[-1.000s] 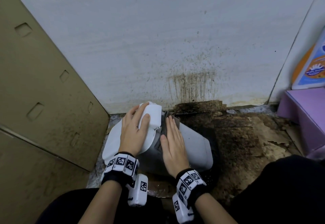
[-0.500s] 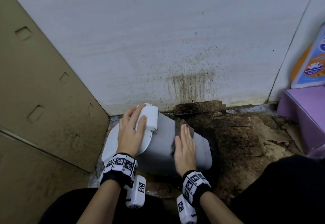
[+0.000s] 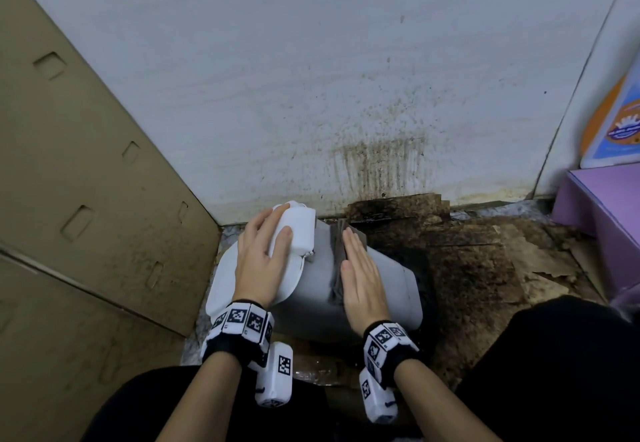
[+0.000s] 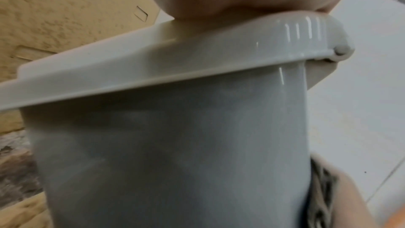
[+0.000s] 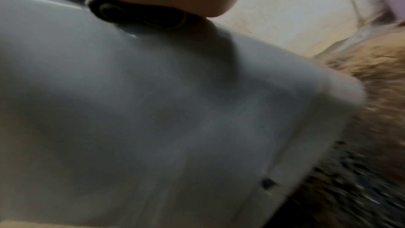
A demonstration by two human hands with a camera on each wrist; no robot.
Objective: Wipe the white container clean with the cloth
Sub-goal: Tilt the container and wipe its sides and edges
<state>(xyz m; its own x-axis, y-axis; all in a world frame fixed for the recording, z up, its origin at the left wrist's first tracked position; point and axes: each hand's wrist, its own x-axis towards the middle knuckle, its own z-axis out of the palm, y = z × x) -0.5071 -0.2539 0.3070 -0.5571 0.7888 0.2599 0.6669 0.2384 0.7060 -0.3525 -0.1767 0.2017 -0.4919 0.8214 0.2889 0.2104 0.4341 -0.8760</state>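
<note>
On the dirty floor [image 3: 485,268], close to the stained wall [image 3: 346,77], the white container [image 3: 391,282] lies on its side, with its lid end to the left and its bottom to the right. It is a small plastic bin with a white lid [image 3: 221,289] that is closed against the body. The left hand [image 3: 258,261] rests on the lid, and its fingers and thumb are curled around the raised block at the top of the lid, so it grips this part. The right hand [image 3: 360,278] lies flat on the upper side of the container with straight fingers held together, and it presses the grey cloth [image 3: 337,251] against the plastic; the cloth shows along the left edge of the hand and past the fingertips. In the right wrist view the picture is blurred, but a dark fold of cloth [image 5: 140,16] under the hand seems to touch the container's wall [image 5: 153,110]. In the left wrist view the palm sits on the lid's rim [image 4: 153,68]. A brown cardboard sheet [image 3: 86,181] stands to the left of the container, and a purple box [image 3: 609,213] is on the right, well apart from it.
</note>
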